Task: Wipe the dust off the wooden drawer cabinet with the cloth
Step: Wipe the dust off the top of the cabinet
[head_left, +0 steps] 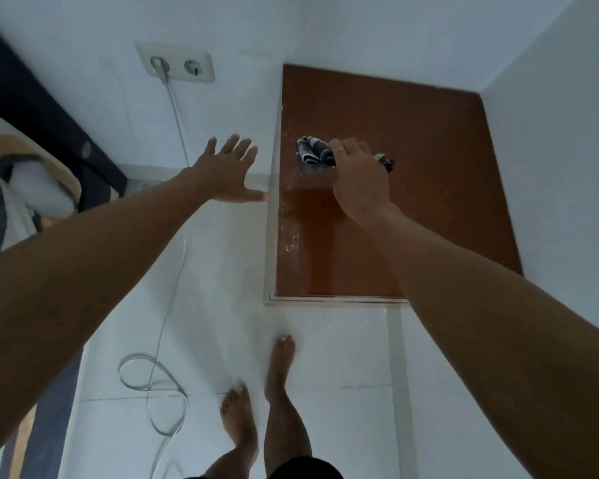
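Note:
I look straight down on the wooden drawer cabinet (429, 202), whose brown top fills the corner of the room. My right hand (358, 178) is closed on a crumpled dark patterned cloth (313, 153) and presses it onto the left part of the top. White dust streaks run along the top's left edge, and a darker, shinier patch lies below my hand. My left hand (227, 171) hovers with fingers spread just left of the cabinet, holding nothing, its thumb near the cabinet's side.
A double wall socket (177, 63) has a white cable (173, 236) plugged in; the cable hangs down and coils on the white tiled floor. A dark bed frame with bedding (25, 167) stands at the left. My bare feet (256, 392) stand before the cabinet. A white wall flanks the right.

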